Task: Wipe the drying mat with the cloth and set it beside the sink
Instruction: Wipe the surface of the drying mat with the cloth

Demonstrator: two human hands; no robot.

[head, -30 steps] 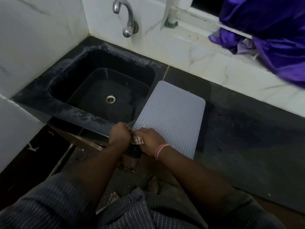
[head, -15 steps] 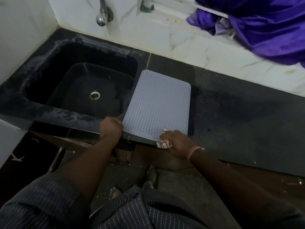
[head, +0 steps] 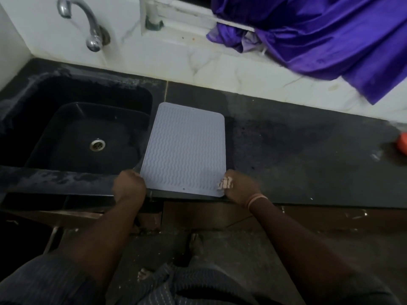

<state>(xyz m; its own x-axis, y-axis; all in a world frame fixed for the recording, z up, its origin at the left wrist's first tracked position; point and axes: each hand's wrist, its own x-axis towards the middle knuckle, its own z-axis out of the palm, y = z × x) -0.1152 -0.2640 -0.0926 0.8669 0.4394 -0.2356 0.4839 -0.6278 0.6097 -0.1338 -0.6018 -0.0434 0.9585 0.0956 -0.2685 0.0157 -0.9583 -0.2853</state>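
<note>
1. Mat (head: pixel 186 148) lies flat on the countertop (head: pixel 297 155) front edge, just beside the sink (head: pixel 88 137).
2. Your left hand (head: pixel 128 186) pinches its near-left corner; your right hand (head: pixel 240 187) grips the cloth (head: pixel 225 183) at its near-right corner.
3. Purple fabric (head: pixel 326 34) hangs behind; an orange object (head: pixel 403 140) sits at the far right edge.

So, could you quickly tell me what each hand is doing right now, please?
Left hand: grips the mat's near left corner.
Right hand: holds the cloth at the mat's near right corner.
</note>
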